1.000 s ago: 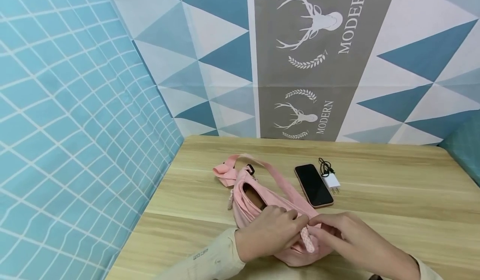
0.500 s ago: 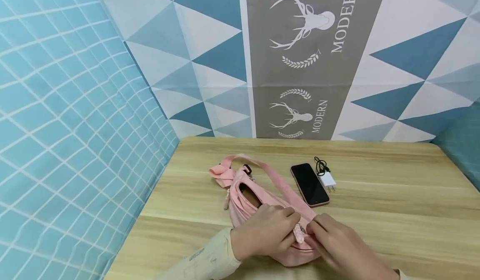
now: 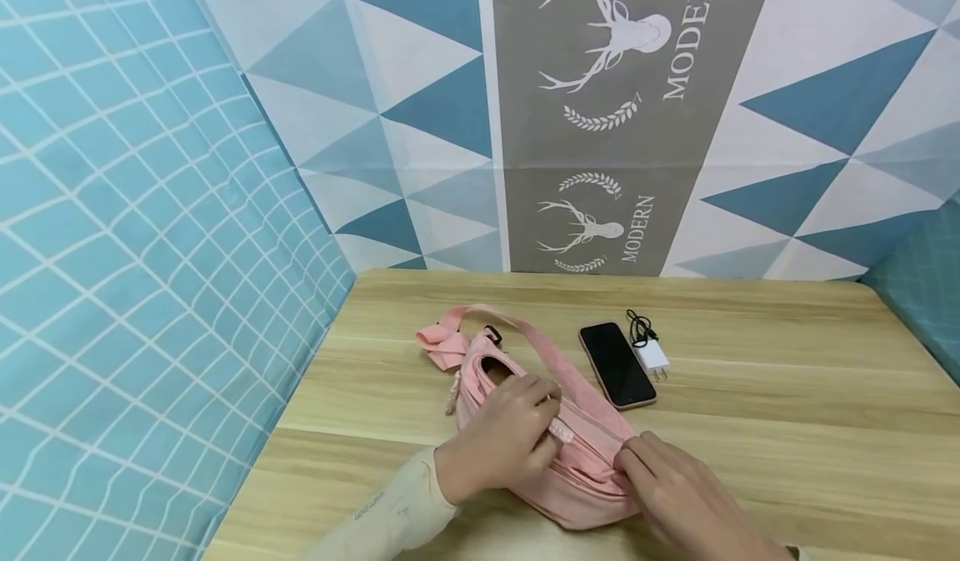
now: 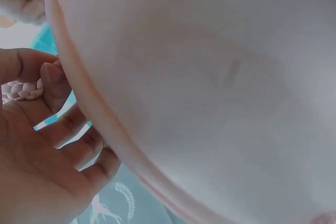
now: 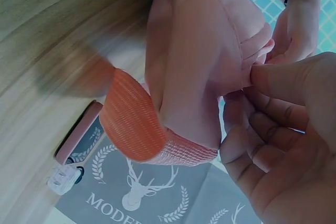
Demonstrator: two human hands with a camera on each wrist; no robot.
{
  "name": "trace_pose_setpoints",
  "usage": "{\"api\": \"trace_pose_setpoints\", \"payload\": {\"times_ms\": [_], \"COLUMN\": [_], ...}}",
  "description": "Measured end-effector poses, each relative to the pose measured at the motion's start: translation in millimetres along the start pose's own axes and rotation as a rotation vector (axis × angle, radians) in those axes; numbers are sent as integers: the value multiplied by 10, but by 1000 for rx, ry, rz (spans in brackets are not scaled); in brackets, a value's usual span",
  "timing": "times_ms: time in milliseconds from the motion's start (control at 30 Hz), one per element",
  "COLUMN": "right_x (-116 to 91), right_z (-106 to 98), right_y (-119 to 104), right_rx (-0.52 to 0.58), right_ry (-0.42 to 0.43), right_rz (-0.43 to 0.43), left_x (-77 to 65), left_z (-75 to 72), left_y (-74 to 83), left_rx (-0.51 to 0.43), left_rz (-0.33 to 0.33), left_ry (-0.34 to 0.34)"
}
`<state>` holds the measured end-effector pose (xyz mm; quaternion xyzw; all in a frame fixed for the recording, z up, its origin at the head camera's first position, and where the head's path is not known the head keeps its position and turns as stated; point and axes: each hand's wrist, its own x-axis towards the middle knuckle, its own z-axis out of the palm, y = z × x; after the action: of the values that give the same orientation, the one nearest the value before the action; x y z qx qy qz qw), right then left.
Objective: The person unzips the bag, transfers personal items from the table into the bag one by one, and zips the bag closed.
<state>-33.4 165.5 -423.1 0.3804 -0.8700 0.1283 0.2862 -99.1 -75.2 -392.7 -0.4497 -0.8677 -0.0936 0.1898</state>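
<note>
A pink waist bag lies on the table, its zip partly open with a dark gap at the far left end. My left hand pinches the braided zip pull midway along the top; in the left wrist view the pull shows between thumb and fingers, beside the bag's pale panel. At the bag's near right end, my right hand grips the fabric. The right wrist view shows its thumb and finger pinching the cloth edge, with the strap hanging below.
Behind the bag, a black-screened phone lies on the wooden table. Next to it are a white charger plug and a coiled black cable. A patterned backdrop stands at the table's far edge.
My left hand has drawn the zip pull up and left along the bag, and the gap has become smaller. My right hand has parted from the left and stays at the right end.
</note>
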Motion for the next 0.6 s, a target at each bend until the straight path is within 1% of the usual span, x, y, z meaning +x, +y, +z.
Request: {"api": "trace_pose_setpoints", "payload": {"times_ms": [100, 267, 367, 500, 600], "right_x": [-15, -26, -41, -66, -80], "right_z": [-9, 9, 26, 29, 19], "right_y": [12, 26, 33, 57, 79], "right_rx": [5, -14, -34, -45, -55], "right_ry": [-1, 9, 15, 11, 4], "right_rz": [-11, -37, -41, -29, -4], "left_x": [-35, -113, -162, -207, -228], "left_z": [-31, -52, -69, -124, -187], "left_y": [-80, -277, -421, -610, -741], "left_rx": [-23, -41, -80, -115, -96], "left_rz": [-35, -72, -104, -149, -190], "left_ry": [3, 70, 92, 79, 53]}}
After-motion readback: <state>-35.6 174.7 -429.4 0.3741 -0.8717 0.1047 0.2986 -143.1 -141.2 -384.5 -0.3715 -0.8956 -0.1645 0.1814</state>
